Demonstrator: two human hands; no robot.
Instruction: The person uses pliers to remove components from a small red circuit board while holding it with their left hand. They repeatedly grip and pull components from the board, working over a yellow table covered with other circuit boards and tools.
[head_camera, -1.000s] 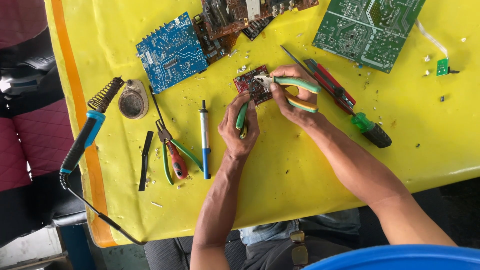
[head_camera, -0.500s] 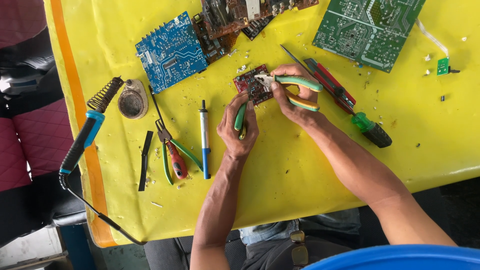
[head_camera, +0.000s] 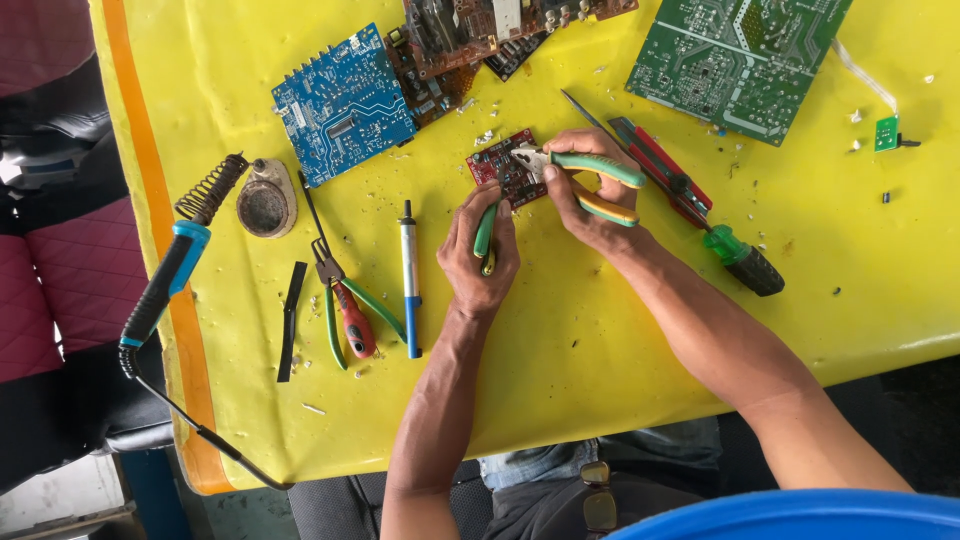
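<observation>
A small dark red circuit board (head_camera: 503, 168) lies on the yellow table (head_camera: 560, 330). My right hand (head_camera: 585, 190) grips green-handled pliers (head_camera: 590, 170) whose metal jaws rest on the board's upper right part. My left hand (head_camera: 480, 250) holds a green and yellow tool (head_camera: 485, 232), its tip touching the board's lower edge. Both hands sit close together just below and right of the board.
A blue circuit board (head_camera: 343, 105), a brown board (head_camera: 470, 35) and a large green board (head_camera: 735, 60) lie at the far edge. A soldering iron in its stand (head_camera: 180, 255), a round tin (head_camera: 265, 200), red-handled cutters (head_camera: 345, 305), a blue pen-like tool (head_camera: 409, 280) and screwdrivers (head_camera: 700, 215) surround the hands.
</observation>
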